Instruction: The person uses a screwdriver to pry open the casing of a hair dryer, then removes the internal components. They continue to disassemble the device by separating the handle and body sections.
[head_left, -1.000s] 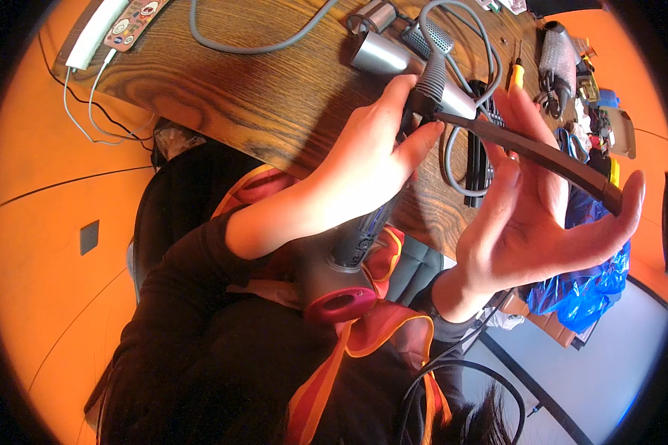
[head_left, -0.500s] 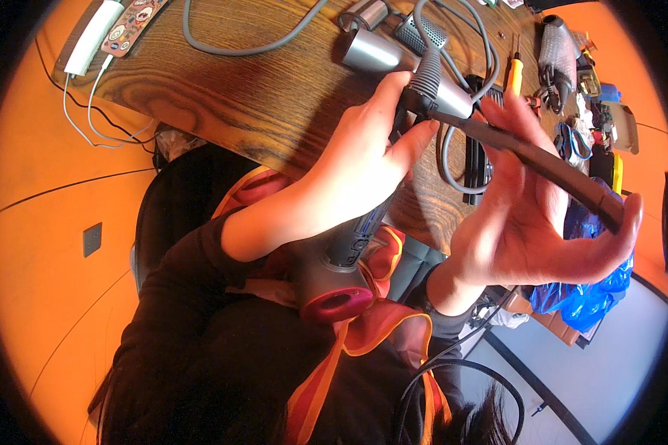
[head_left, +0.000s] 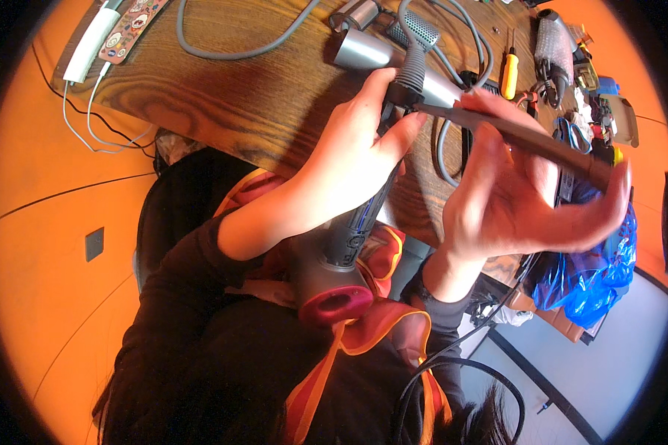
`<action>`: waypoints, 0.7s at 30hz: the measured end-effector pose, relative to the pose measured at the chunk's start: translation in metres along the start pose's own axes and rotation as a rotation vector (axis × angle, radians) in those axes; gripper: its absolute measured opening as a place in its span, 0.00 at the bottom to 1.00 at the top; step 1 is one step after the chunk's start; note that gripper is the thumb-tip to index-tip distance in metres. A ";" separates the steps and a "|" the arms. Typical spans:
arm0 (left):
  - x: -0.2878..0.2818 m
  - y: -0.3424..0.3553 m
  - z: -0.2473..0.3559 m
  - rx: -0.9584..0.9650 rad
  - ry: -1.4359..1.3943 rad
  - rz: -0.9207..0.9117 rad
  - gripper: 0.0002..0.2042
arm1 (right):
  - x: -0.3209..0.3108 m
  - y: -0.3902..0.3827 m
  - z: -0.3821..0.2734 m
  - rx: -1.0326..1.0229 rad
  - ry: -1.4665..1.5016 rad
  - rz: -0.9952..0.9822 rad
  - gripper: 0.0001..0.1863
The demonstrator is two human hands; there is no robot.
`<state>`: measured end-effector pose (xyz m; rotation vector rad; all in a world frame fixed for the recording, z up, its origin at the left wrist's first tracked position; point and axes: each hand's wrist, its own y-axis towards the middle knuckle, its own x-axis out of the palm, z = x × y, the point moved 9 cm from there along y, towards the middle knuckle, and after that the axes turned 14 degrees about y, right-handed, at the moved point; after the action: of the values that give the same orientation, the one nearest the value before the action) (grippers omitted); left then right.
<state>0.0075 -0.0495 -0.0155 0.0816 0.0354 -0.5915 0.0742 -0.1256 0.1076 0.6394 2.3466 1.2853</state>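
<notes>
My left hand (head_left: pixel 349 156) is wrapped round the top of a grey hair dryer's handle (head_left: pixel 356 222), beside the ridged cord sleeve (head_left: pixel 410 67). The dryer's head, with a red ring (head_left: pixel 334 302), rests low against me. My right hand (head_left: pixel 519 200) holds a long dark screwdriver (head_left: pixel 542 141) in its fingertips, a finger curled at the handle's end. The screwdriver's tip meets the dark collar below the cord sleeve, near my left thumb; the exact contact point is too small to make out.
On the wooden table (head_left: pixel 252 96) lie silver cylinders (head_left: pixel 364 50), grey cable, a yellow screwdriver (head_left: pixel 509 74), a bubble-wrapped object (head_left: pixel 553 44) and white power strips (head_left: pixel 89 44). Blue bags (head_left: pixel 583 282) are at the right; orange-trimmed red cloth (head_left: pixel 386 330) covers my lap.
Both hands, the screwdriver and the top of the dryer have shifted slightly up and left. My right fingers are blurred by motion around the screwdriver; my left hand keeps its grip.
</notes>
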 end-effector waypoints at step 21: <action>0.003 0.001 -0.008 -0.092 -0.127 -0.024 0.17 | 0.003 -0.003 0.004 0.169 -0.055 0.089 0.57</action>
<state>0.0101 -0.0495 -0.0232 -0.0453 -0.0596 -0.6170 0.0738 -0.1224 0.1027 0.8291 2.4232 1.0981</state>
